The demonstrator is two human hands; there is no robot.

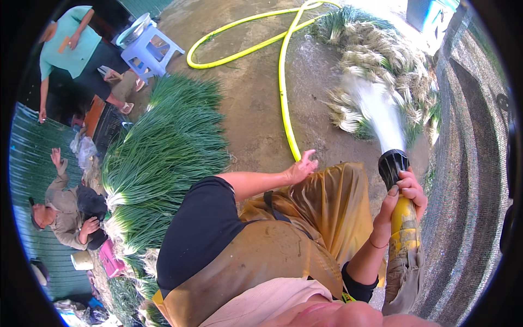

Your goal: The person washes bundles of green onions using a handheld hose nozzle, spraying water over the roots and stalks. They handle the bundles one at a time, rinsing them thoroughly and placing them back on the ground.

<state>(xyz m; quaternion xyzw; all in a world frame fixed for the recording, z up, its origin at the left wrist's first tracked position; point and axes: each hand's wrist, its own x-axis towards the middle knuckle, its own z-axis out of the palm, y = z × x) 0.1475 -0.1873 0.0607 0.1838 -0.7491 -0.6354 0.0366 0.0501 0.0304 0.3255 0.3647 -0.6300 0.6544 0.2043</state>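
My right hand (404,196) grips a thick yellow hose (404,227) just behind its black nozzle (393,162). Grey cloth or tape wraps the hose lower down. A broad white jet of water (382,114) shoots from the nozzle onto bundles of green onions (374,53), whose pale roots and white stems face many ways. My left hand (302,167) hangs with fingers apart and holds nothing, above my brown waterproof apron (347,196). Close by it, a thinner-looking yellow hose (286,98) runs over the wet ground and loops at the top; its near end is hidden behind the hand.
A long stack of green onions (171,143) lies at left. Beyond it, one person sits (69,208) and another stands (69,45) beside a blue plastic stool (151,49). Shade netting (461,175) hangs along the right; a blue bin (429,18) stands top right.
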